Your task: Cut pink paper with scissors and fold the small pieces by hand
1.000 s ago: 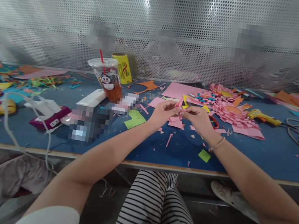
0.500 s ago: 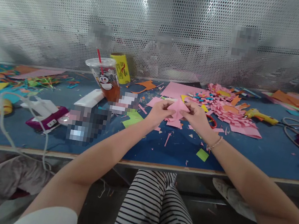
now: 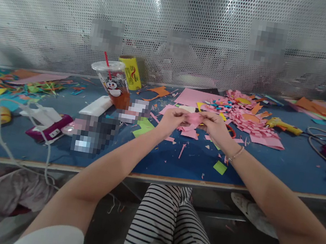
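Between my two hands is a small folded piece of pink paper [image 3: 194, 120], held up over the blue table. My left hand [image 3: 173, 121] pinches its left edge with thumb and fingers. On the other side, my right hand [image 3: 216, 127] pinches the right edge; a bracelet circles that wrist. Beneath the held paper lie pink paper pieces [image 3: 189, 132] and thin scraps. A red scissor handle [image 3: 230, 131] shows partly behind my right hand. Fluffy pink paper flowers [image 3: 252, 119] made of many small strips rest beyond my right hand.
A plastic cup [image 3: 112, 82] with a red straw stands left, beside a yellow tube [image 3: 131, 73]. Yellow glue guns [image 3: 285, 126] with cords lie at both sides. Purple power strips [image 3: 49, 128], a green paper square [image 3: 220, 167] and a perforated metal panel [image 3: 179, 25] surround the work spot.
The pink paper was a standing diamond shape with a centre crease; now it looks lower and more compact between my fingers. Both hands stay in nearly the same place.
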`<action>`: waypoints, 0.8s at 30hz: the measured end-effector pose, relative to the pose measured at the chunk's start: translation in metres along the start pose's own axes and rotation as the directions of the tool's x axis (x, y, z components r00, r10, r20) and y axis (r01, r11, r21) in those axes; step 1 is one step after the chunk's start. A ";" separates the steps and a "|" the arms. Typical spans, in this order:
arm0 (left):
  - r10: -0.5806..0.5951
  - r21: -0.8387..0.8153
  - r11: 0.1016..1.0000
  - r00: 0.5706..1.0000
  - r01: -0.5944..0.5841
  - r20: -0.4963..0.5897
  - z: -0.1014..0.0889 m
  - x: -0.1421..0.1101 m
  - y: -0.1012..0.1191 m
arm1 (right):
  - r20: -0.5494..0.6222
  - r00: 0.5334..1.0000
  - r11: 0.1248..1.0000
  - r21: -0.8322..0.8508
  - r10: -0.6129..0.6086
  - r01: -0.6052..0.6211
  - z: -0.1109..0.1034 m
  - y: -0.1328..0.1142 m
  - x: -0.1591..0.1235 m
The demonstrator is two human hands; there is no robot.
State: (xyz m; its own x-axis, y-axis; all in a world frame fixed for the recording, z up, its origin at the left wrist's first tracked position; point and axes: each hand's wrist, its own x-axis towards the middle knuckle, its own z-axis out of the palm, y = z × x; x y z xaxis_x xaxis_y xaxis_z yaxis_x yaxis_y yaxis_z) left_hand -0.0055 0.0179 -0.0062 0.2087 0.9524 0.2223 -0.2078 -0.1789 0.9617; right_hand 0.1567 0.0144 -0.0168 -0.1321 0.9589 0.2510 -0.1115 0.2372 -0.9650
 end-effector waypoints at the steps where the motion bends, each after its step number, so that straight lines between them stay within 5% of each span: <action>1: 0.013 0.019 1.000 1.000 -0.013 -0.004 0.000 0.000 0.000 | 0.000 1.000 1.000 0.002 -0.001 0.001 0.000 0.000 0.000; 5: 0.075 0.201 0.977 0.997 -0.071 -0.014 0.000 -0.002 0.001 | 0.045 0.995 0.978 -0.183 -0.093 0.100 -0.001 -0.003 -0.002; 11: 0.185 0.448 0.871 0.979 -0.201 0.080 -0.001 -0.001 0.000 | 0.113 0.949 0.775 -0.553 -0.294 0.306 -0.002 -0.005 -0.003; 14: 0.205 0.475 0.852 0.976 -0.218 0.080 0.000 -0.001 -0.002 | 0.116 0.947 0.775 -0.550 -0.298 0.312 -0.002 -0.005 -0.003; 18: 0.093 0.399 0.910 0.994 -0.110 0.062 0.001 -0.002 -0.003 | 0.088 0.958 0.803 -0.528 -0.272 0.276 -0.002 -0.002 -0.002; 24: 0.042 0.210 0.977 0.999 -0.034 -0.031 0.001 -0.002 0.000 | 0.012 0.996 0.985 -0.148 -0.093 0.094 -0.002 0.006 0.002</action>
State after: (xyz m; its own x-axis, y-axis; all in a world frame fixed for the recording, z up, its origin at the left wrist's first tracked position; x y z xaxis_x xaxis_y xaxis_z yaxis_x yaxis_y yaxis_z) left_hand -0.0051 0.0161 -0.0061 0.1705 0.9512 0.2572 -0.0093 -0.2594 0.9657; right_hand 0.1575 0.0183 -0.0222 -0.1335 0.9308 0.3404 0.0234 0.3463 -0.9378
